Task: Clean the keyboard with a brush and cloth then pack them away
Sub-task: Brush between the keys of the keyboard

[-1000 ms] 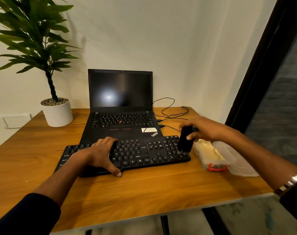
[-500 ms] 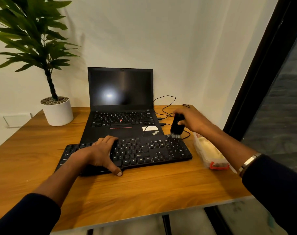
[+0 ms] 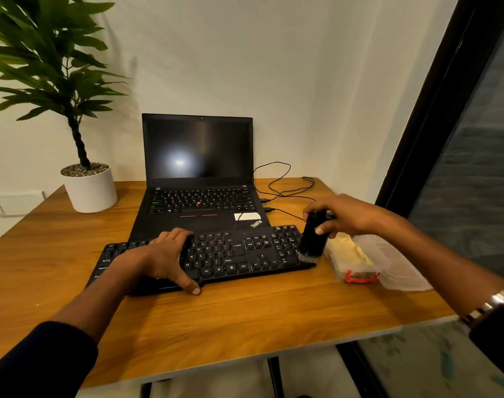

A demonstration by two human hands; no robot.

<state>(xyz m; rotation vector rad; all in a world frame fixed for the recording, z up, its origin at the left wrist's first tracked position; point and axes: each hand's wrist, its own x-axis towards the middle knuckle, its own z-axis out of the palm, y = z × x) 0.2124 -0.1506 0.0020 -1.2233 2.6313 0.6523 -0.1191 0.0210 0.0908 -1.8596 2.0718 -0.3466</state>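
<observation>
Bristles of a black brush (image 3: 312, 239) are pressed on the right end of the black keyboard (image 3: 233, 254), at the number pad, close to its front right corner. The brush is held nearly upright by the right hand (image 3: 342, 215), whose fingers and thumb are curled around its upper part. The left hand (image 3: 159, 258) is laid on the left half of the keyboard, palm down, with the fingers bent over the keys and the thumb stretched along the front edge; nothing is grasped by it, the keyboard is only pressed down. The keyboard is placed on a wooden table (image 3: 230, 320), slightly turned, and its back edge is lying over the front of an open laptop (image 3: 199, 173) with a dark screen.

Just to the right of the keyboard, a clear plastic box (image 3: 357, 262) with a red clip at its front is seen, and something yellow is kept inside; it cannot be told if this is the cloth. A clear lid (image 3: 400, 268) is lying beside the box on its right. Thin black cables (image 3: 285, 185) are spread behind the right hand, next to the laptop. A green plant in a white pot (image 3: 91, 188) is standing at the back left of the table. A metal watch band (image 3: 492, 303) is worn on the right wrist, and dark sleeves are seen on both arms.
</observation>
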